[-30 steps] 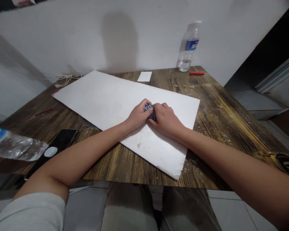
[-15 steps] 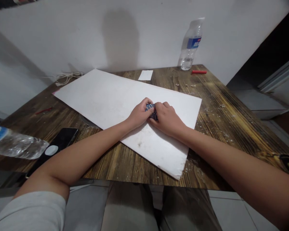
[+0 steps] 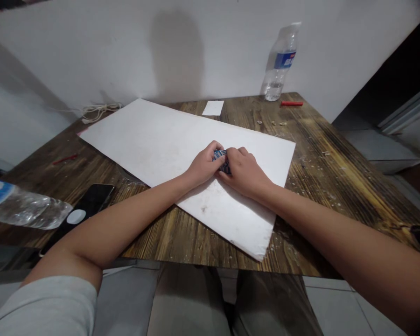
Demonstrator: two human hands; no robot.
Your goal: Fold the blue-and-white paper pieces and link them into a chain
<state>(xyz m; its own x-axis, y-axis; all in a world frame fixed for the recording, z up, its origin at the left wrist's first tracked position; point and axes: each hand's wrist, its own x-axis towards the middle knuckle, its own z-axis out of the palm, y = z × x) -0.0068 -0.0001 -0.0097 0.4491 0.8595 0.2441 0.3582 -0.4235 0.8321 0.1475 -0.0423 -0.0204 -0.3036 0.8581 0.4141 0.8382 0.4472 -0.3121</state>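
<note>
Both hands meet over a white board (image 3: 154, 135) that lies slanted across the wooden table. Between them is a small blue object with a dark and pale pattern (image 3: 225, 167), mostly covered by fingers, so its kind does not show. My left hand (image 3: 206, 163) is closed on its left side, thumb lying across the front. My right hand (image 3: 243, 169) curls over its right side with bent fingers. The hands touch or nearly touch each other, low over the board.
A water bottle (image 3: 280, 70) stands against the wall beside a red stick-like item (image 3: 291, 103). White paper (image 3: 213, 108) and a cable (image 3: 100, 111) lie at the back. Near my left arm are a lying bottle (image 3: 31, 205), a black phone (image 3: 94, 198) and a thin red item (image 3: 66, 158).
The whole view has shifted slightly. Both hands keep their grip on the blue patterned object, in nearly the same place on the board.
</note>
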